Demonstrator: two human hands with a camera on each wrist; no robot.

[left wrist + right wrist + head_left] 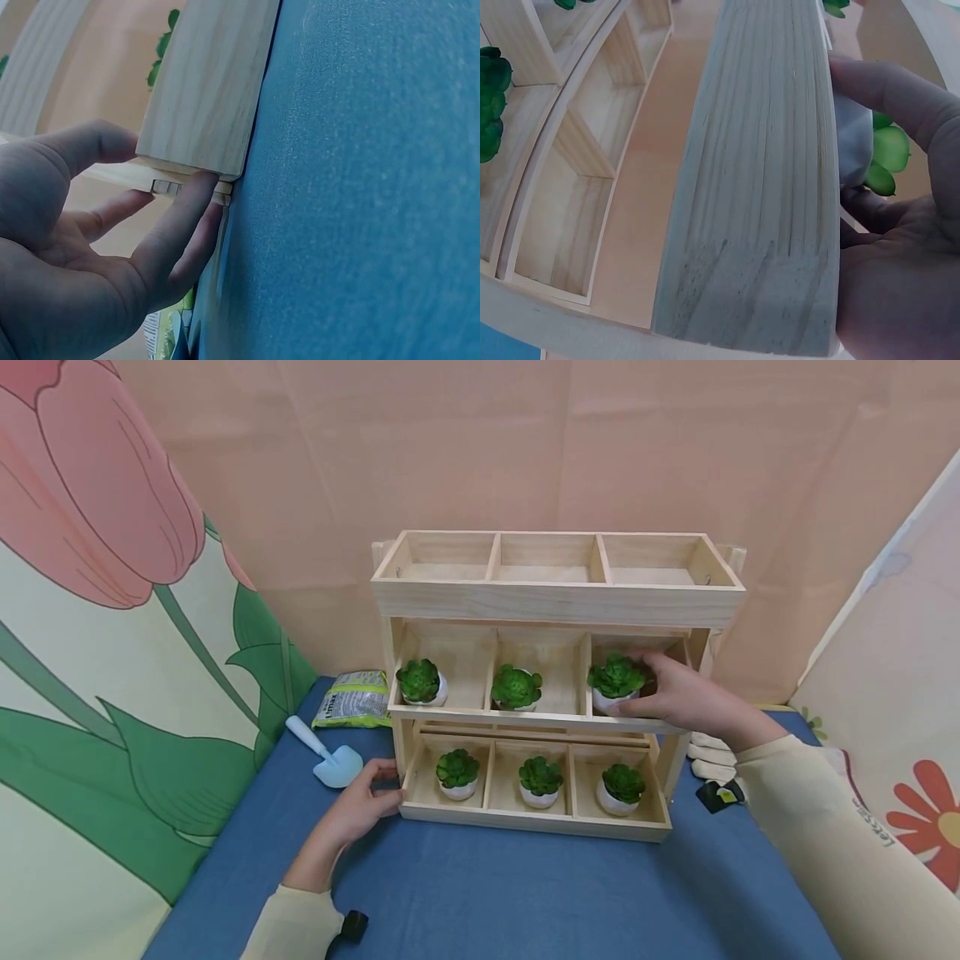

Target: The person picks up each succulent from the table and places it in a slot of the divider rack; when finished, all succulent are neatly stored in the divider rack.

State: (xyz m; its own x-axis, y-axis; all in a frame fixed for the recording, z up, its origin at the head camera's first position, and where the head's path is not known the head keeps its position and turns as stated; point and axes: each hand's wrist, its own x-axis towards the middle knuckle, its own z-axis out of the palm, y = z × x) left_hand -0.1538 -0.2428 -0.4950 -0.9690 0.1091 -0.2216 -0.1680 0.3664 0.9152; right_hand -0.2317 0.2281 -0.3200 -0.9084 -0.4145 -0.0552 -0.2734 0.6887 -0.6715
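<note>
A three-tier wooden plant stand (558, 602) stands on a blue cloth. In its middle tier's right compartment, my right hand (678, 695) holds a small potted succulent (617, 677) with a white pot, thumb and fingers around it. The right wrist view shows the pot (853, 142) partly hidden behind the tier's wooden board (757, 172). My left hand (358, 802) grips the left end of the bottom tier, thumb and fingertips at its corner (199, 142). Two more succulents sit in the middle tier, at left (418, 681) and centre (517, 686).
Three potted succulents, one of them in the centre (540, 777), fill the bottom tier's compartments. The top tier (551, 560) has three dividers' spaces. Left of the stand lie a light-blue trowel (339, 766) and a green bag (354, 700). Pale gloves (708, 756) lie at right.
</note>
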